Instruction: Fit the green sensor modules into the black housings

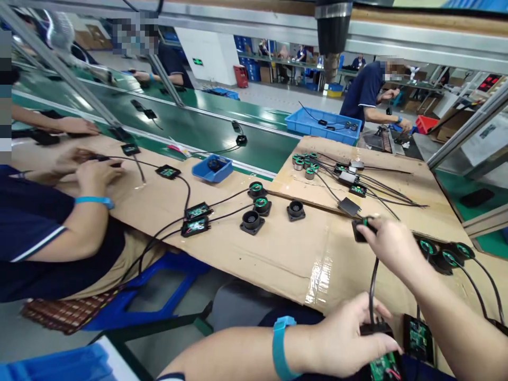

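Observation:
My left hand [345, 336], with a blue wrist strap, grips a black box with a green circuit board [383, 365] at the table's near edge. From that box a black cable [373, 286] runs up to my right hand [395, 246]. There my right fingers are closed on a black square-flanged housing [359, 231] with a green round board at its top; the fingers hide part of it. Several similar housings with round green boards [450, 258] stand to the right of my right hand. Another open box with a circuit board [418, 336] lies beside my left hand's box.
Cardboard [278, 254] covers the table. Housings [252, 221] stand mid-table, and cabled boards [351, 177] lie at the back. A small blue tray [212, 168] and a blue bin [323, 124] stand near the green conveyor [190, 121]. At left a co-worker's hands [93, 169] handle a cable. A tool [333, 32] hangs overhead.

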`<state>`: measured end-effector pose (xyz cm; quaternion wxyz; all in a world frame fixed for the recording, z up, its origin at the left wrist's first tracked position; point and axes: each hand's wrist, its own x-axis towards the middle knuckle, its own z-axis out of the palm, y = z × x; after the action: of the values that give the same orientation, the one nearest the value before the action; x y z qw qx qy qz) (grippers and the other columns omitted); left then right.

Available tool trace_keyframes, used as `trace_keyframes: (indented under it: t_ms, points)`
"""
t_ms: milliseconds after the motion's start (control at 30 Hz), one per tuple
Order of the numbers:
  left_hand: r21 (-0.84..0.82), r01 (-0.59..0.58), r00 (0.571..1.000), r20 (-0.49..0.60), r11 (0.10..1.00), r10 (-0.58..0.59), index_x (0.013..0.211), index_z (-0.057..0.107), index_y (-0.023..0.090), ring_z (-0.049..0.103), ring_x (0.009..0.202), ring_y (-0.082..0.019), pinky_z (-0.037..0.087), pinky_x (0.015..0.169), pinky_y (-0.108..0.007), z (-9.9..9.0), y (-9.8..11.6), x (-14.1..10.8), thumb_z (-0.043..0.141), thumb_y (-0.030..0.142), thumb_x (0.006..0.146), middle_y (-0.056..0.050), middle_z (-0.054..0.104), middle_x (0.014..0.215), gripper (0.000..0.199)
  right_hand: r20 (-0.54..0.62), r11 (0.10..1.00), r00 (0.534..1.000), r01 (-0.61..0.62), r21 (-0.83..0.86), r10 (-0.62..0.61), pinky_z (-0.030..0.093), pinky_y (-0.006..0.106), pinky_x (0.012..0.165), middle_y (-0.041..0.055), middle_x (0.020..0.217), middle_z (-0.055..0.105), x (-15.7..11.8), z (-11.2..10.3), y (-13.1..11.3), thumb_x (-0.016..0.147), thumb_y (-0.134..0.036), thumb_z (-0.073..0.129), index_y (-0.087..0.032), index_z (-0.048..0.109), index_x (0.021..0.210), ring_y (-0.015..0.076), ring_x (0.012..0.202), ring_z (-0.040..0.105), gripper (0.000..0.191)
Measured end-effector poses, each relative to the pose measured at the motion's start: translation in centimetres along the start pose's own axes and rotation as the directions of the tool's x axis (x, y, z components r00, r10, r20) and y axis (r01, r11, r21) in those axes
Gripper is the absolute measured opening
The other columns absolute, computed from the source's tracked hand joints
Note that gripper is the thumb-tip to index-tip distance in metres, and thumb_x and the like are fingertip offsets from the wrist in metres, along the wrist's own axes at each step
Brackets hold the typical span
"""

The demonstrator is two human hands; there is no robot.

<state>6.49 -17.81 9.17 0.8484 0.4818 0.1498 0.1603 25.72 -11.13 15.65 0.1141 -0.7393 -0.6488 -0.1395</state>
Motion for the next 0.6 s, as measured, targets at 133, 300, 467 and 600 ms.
trace_keyframes:
  t_ms: [133,300,467,600]
  points:
    - [0.114,0.175,0.96,-0.242,0.978,-0.144,0.103,0.055,0.018,0.066,0.083,-0.018,0.051,0.077,-0.03,-3.1,-4.0,2.1,0.08,0.016,0.069,0.0,0.066,0.085,0.042,0.234,0.979,0.964,-0.086,-0.185,0.129,0.047,0.035,0.064,0.0104,0.069,0.069,-4.2,6.6,4.9,0.094,-0.04,0.054,-0.018,0.073,0.075,0.0258,0.067,0.066,0.035]
    - [0.642,0.07,0.988,-0.149,0.763,0.035,0.132,0.052,0.022,0.066,0.101,-0.029,0.054,0.089,-0.043,-4.8,-4.0,2.9,0.082,0.037,0.073,-0.009,0.068,0.109,0.068,0.008,0.956,1.0,-0.018,-0.292,0.021,0.048,0.04,0.075,0.0141,0.08,0.07,-7.4,8.1,9.3,0.097,-0.045,0.045,-0.017,0.073,0.077,0.0302,0.078,0.064,0.045]
    - [0.942,-0.095,0.776,-0.134,0.323,0.617,0.147,0.04,0.019,0.035,0.145,-0.04,0.033,0.118,-0.061,-12.1,0.5,4.3,0.067,0.04,0.089,-0.022,0.04,0.153,0.068,-0.169,0.976,0.985,0.01,-0.22,-0.048,0.048,0.044,0.083,0.0165,0.109,0.071,-2.3,7.8,9.4,0.095,-0.056,0.048,-0.014,0.074,0.1,0.0341,0.093,0.061,0.049]
    - [0.958,0.132,0.493,-0.287,0.255,0.821,0.153,0.028,0.019,0.019,0.152,-0.042,0.027,0.118,-0.069,-20.9,3.0,6.6,0.072,0.03,0.085,-0.022,0.024,0.162,0.082,-0.211,0.992,0.969,0.119,-0.042,-0.125,0.045,0.047,0.096,0.0193,0.13,0.063,8.1,10.1,3.7,0.096,-0.053,0.05,-0.011,0.068,0.12,0.0354,0.115,0.056,0.052]
